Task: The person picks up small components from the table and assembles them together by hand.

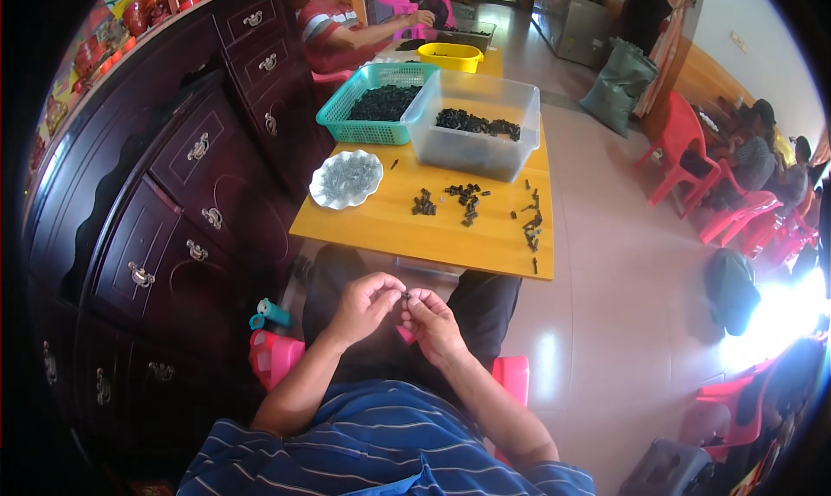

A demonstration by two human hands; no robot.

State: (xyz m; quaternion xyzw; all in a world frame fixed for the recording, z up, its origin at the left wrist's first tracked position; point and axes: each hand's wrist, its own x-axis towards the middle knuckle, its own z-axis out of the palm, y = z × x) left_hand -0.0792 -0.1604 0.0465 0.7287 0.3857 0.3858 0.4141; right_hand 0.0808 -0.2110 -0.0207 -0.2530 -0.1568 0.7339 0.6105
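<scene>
Over my lap, just short of the table's near edge, my left hand (370, 304) and my right hand (429, 321) meet at the fingertips. Both pinch one small black part (405, 295), too small to make out its exact kind. On the yellow wooden table (381, 223) lie loose black parts: a small cluster (423, 203), a looser pile (468, 203) and a scattered row (532, 223) along the right edge. A white scalloped plate (318, 195) at the left holds many small clear or greyish pieces.
Behind these stand a green basket (333, 125) and a clear plastic bin (472, 163), both with black parts. Farther back are a yellow basin (451, 59) and a seated person (333, 28) reaching over the table. Dark drawers (182, 167) line the left; red chairs (679, 154) stand right.
</scene>
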